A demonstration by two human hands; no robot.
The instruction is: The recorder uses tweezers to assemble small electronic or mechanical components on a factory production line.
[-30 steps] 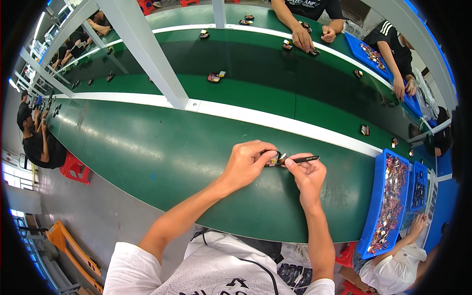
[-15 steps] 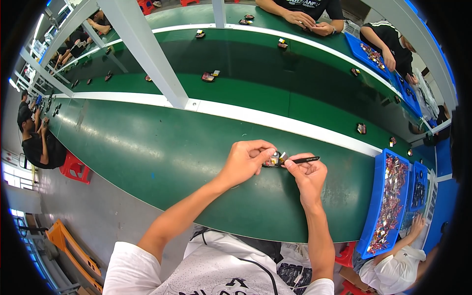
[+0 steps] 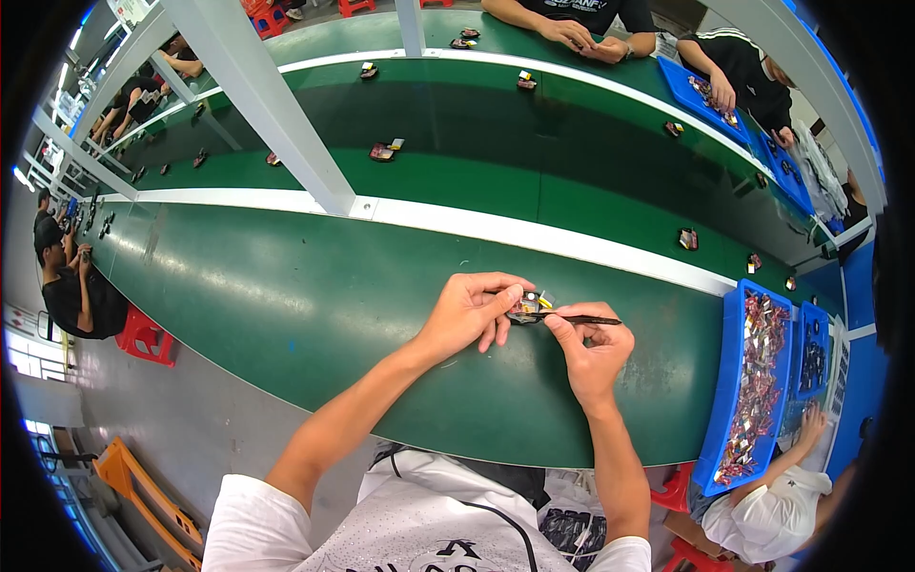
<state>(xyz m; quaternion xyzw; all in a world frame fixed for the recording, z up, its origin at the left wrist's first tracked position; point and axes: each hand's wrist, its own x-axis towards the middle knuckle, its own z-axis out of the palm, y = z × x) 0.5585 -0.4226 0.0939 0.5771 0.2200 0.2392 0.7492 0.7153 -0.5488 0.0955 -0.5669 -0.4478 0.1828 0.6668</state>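
Note:
Between my hands, just above the green tabletop (image 3: 315,296), is a small black-cased electronic part (image 3: 526,307) with a silvery and yellow piece at its right side. The fingers and thumb of my left hand (image 3: 474,310) close on its left edge. My right hand (image 3: 593,351) pinches a thin black pair of tweezers (image 3: 602,320), whose tip reaches into the near right side of the part. My fingertips hide some of the casing, and the inner pieces are too small to make out.
To my right stands a long blue tray (image 3: 724,419) heaped with small reddish and silvery parts, beside a smaller blue tray (image 3: 812,348) of black pieces. Beyond a white rail (image 3: 457,229), a green conveyor belt (image 3: 477,181) carries several similar parts. A white post (image 3: 257,105) rises at left. Other people sit around.
The tweezers now lie lower across the near side of the part, and my right hand has turned slightly. The yellow and silvery piece has shifted. My head view has moved a little.

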